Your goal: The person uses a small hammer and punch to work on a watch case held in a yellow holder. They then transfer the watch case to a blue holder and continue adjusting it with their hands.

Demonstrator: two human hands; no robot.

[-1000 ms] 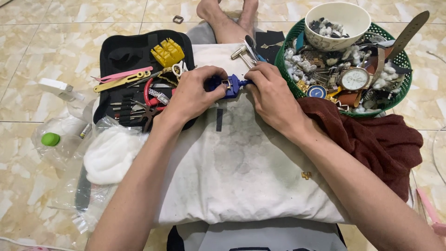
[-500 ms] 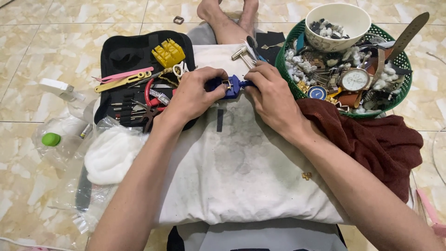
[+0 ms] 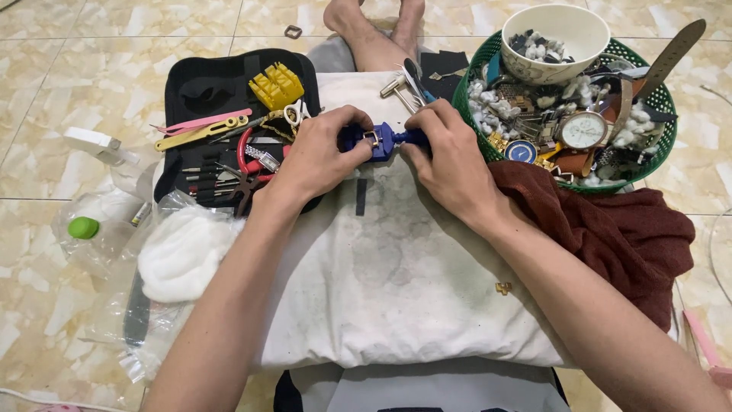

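Observation:
Both of my hands grip a small blue tool (image 3: 383, 140) with a bit of metal in its middle, held over a stained white cloth (image 3: 396, 259) on my lap. My left hand (image 3: 320, 159) closes on the tool's left end. My right hand (image 3: 450, 156) closes on its right end, fingers wrapped round the blue handle. A dark strap piece (image 3: 361, 197) lies on the cloth just under the tool.
A black tool case (image 3: 210, 88) with pliers, tweezers and a yellow block lies at the left. At the right stands a green basket (image 3: 656, 145) of watches and parts with a white bowl (image 3: 553, 34). A maroon cloth (image 3: 625, 236), cotton wad (image 3: 183, 252) and plastic bottle (image 3: 88, 229) lie around. My bare feet (image 3: 374, 23) rest ahead.
Both hands stay on the blue tool with only slight finger shifts; nothing else has moved.

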